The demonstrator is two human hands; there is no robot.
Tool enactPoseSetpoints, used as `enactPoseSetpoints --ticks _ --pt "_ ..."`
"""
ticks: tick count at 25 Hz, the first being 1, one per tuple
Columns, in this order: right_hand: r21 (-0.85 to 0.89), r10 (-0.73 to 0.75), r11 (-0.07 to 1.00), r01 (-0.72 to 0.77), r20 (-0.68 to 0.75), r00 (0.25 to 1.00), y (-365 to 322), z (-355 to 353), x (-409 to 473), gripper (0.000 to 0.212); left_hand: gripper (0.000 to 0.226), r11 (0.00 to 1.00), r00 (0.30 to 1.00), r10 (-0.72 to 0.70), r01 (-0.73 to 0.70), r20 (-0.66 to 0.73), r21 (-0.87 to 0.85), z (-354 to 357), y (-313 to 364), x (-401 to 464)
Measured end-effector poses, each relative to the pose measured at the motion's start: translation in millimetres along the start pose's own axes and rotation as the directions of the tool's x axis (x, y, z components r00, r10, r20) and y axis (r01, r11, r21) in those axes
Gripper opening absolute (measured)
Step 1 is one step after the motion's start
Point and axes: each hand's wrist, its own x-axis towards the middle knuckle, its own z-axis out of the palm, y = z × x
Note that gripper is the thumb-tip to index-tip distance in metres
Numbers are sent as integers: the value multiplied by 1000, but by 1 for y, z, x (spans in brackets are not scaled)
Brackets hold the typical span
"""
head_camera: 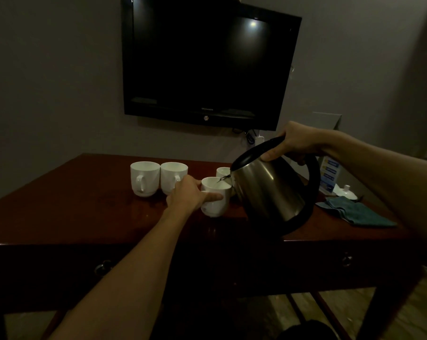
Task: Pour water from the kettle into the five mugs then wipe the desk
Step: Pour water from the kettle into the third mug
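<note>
A steel kettle (268, 190) with a black lid and handle is tilted to the left over the desk (84, 217). My right hand (293, 143) grips its handle at the top. A thin stream of water runs from the spout into a white mug (216, 207). My left hand (187, 195) holds that mug, thumb across its front. Two more white mugs (145, 179) (172, 176) stand side by side to the left. Another mug (223, 171) shows partly behind the spout. A teal cloth (354, 212) lies folded on the right of the desk.
A black TV (207, 62) hangs on the wall above the desk. At the desk's right end, behind the cloth, stand a small white lidded pot (346, 192) and a blue and white box (330, 175). The desk front has drawers with ring pulls (102, 267).
</note>
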Motion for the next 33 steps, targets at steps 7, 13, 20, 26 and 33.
enactPoseSetpoints --ticks 7,13,20,26,33 --pt "9 5 1000 -5 10 1000 0 -1 -1 37 62 1000 1000 12 -12 5 6 0 -2 1" --pt "13 5 1000 -5 10 1000 0 0 0 41 69 1000 1000 8 -8 6 0 -1 0 0" --pt "3 14 1000 -14 0 1000 0 -1 0 44 70 1000 1000 11 -11 -3 -13 2 -4 3" --pt "26 32 999 -32 13 999 0 -2 1 40 65 1000 1000 16 -16 -6 -7 3 -6 6" --pt "13 44 999 -44 -1 999 -1 -2 1 35 63 1000 1000 5 -5 2 22 2 -7 10"
